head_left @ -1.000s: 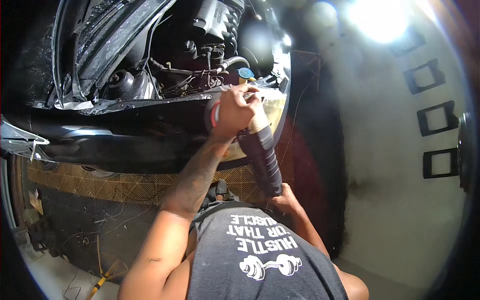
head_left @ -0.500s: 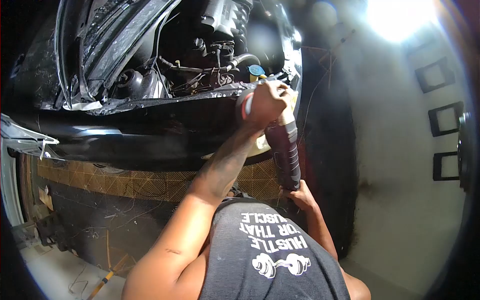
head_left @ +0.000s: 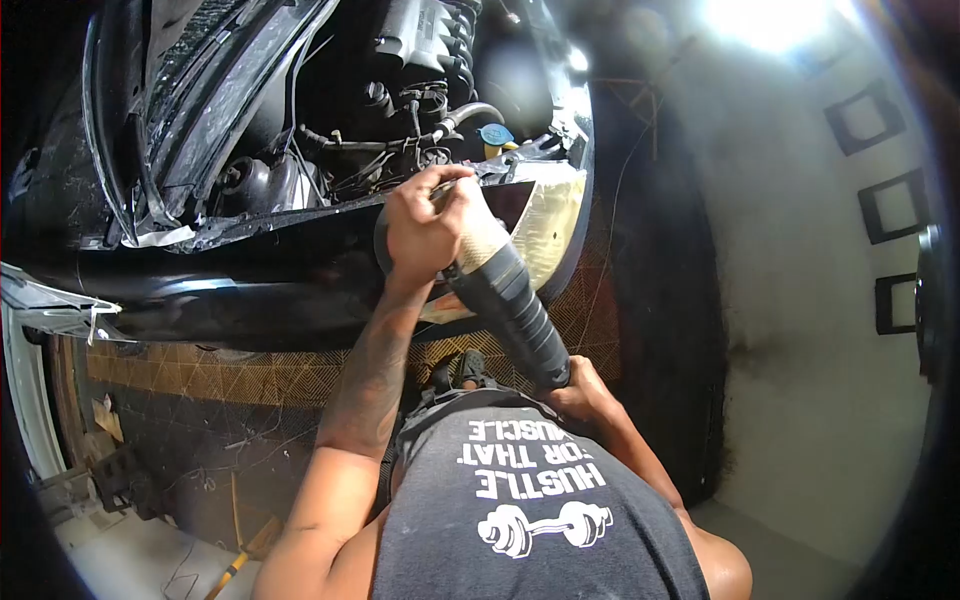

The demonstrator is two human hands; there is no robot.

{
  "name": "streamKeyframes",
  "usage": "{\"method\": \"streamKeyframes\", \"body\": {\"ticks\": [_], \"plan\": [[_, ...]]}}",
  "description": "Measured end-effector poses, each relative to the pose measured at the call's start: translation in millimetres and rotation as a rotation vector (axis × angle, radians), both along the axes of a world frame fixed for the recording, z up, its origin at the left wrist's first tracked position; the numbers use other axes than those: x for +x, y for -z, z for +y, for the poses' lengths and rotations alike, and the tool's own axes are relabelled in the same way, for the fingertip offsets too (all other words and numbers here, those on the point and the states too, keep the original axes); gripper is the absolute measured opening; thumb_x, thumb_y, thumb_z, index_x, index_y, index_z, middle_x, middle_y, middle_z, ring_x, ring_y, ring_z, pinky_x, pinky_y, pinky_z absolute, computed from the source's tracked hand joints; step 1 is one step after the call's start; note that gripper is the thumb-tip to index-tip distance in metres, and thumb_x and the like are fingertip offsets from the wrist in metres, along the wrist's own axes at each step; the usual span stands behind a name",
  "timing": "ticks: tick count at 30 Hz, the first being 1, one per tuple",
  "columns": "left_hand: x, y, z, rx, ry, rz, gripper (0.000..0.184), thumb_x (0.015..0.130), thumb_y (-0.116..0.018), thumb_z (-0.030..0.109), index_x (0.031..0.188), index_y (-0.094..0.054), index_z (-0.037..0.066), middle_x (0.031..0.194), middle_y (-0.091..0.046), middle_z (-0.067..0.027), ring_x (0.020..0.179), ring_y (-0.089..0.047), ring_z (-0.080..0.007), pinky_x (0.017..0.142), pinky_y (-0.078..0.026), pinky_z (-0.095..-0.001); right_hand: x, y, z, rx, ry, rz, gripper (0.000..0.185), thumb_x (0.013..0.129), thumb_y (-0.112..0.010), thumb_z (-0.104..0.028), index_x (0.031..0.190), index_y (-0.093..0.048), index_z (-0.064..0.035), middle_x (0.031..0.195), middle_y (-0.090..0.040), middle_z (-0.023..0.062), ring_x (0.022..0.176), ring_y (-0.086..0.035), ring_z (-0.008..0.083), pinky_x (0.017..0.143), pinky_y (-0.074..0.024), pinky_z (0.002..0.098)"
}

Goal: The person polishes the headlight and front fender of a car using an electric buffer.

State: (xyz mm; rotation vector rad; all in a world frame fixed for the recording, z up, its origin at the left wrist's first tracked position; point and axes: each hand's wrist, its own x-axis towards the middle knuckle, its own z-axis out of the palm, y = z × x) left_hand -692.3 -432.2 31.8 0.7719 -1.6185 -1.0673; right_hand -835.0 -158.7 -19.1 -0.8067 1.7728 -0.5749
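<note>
A long black power polisher slants from the car's side down to my waist. My left hand is closed over its head end, against the glossy black fender. Only a dark edge of the round pad shows beside the fingers; most of it is hidden. At the rear end of the body, my right hand is wrapped around the handle. Just right of the tool head is the headlight, covered in yellowish masking material.
Above the fender lies the open engine bay, with a blue reservoir cap and an engine cover. A patterned brown floor mat runs below the car. Black frames hang on the right wall.
Both hands and the polisher have swung left, the head end farthest, from near the headlight onto the fender. The masked headlight is now uncovered to view.
</note>
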Motion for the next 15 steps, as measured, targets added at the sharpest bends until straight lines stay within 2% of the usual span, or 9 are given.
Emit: {"method": "streamKeyframes", "body": {"ticks": [2,4,6,7,10,11,12,15], "plan": [[-21,0,0,0.046,0.043,0.015,0.022,0.085,-0.062,0.014,0.093,-0.072,-0.004,0.083,-0.073,-0.0131,0.077,-0.069,-0.0164,0.074,-0.054,-0.0293,-19,32,12,-0.107,-0.008,0.050,0.024,0.067,-0.076,-0.010,0.086,-0.068,0.0031,0.073,-0.066,0.0034,0.063,-0.058,0.0100,0.056,-0.0493,0.0297],[-48,14,-8,0.035,0.093,0.000,0.023,0.083,-0.062,0.016,0.092,-0.073,-0.003,0.082,-0.073,-0.0139,0.076,-0.070,-0.0175,0.073,-0.054,-0.0297,-27,20,7,-0.064,0.015,0.112,0.021,0.068,-0.076,-0.013,0.081,-0.066,0.0017,0.071,-0.065,0.0039,0.064,-0.058,0.0098,0.058,-0.0486,0.0301],[-79,22,-14,0.015,0.113,0.003,0.023,0.081,-0.062,0.016,0.090,-0.073,-0.002,0.081,-0.073,-0.0159,0.077,-0.072,-0.0197,0.074,-0.055,-0.0313,-41,32,9,-0.091,0.084,0.002,0.018,0.069,-0.075,-0.013,0.079,-0.066,-0.0001,0.069,-0.066,0.0043,0.063,-0.060,0.0116,0.060,-0.0496,0.0297],[-96,27,-16,-0.001,0.109,-0.009,0.023,0.080,-0.063,0.016,0.089,-0.073,-0.002,0.082,-0.073,-0.0171,0.078,-0.072,-0.0215,0.074,-0.055,-0.0318,-51,46,10,-0.065,0.083,-0.052,0.021,0.072,-0.076,-0.013,0.086,-0.068,0.0004,0.075,-0.065,0.0018,0.066,-0.056,0.0091,0.060,-0.0467,0.0295],[-140,44,-20,-0.037,0.191,-0.003,0.021,0.079,-0.064,0.016,0.087,-0.074,-0.002,0.084,-0.073,-0.0196,0.080,-0.073,-0.0265,0.073,-0.056,-0.0340,-63,54,13,-0.110,0.189,-0.087,0.019,0.073,-0.077,-0.013,0.087,-0.069,-0.0016,0.078,-0.067,0.0020,0.070,-0.059,0.0094,0.064,-0.0479,0.0290],[-156,50,-20,-0.040,0.187,-0.082,0.022,0.079,-0.065,0.018,0.086,-0.074,-0.001,0.082,-0.073,-0.0190,0.078,-0.073,-0.0279,0.072,-0.056,-0.0354,-64,51,15,-0.095,0.234,-0.095,0.020,0.074,-0.078,-0.013,0.088,-0.069,-0.0022,0.080,-0.068,0.0020,0.071,-0.060,0.0102,0.067,-0.0485,0.0290],[-172,62,-20,-0.030,0.188,-0.072,0.021,0.074,-0.064,0.021,0.080,-0.074,0.004,0.076,-0.071,-0.0185,0.074,-0.071,-0.0356,0.070,-0.056,-0.0401,-64,52,17,-0.094,0.231,-0.101,0.020,0.074,-0.078,-0.013,0.088,-0.069,-0.0022,0.080,-0.068,0.0020,0.071,-0.060,0.0102,0.067,-0.0485,0.0290],[-184,71,-9,-0.003,0.226,-0.192,0.022,0.076,-0.062,0.023,0.080,-0.074,0.005,0.080,-0.071,-0.0193,0.076,-0.070,-0.0377,0.072,-0.056,-0.0435,-52,59,29,-0.099,0.307,-0.151,0.018,0.075,-0.078,-0.011,0.087,-0.069,-0.0020,0.077,-0.068,0.0041,0.065,-0.062,0.0129,0.060,-0.0506,0.0291]]}}
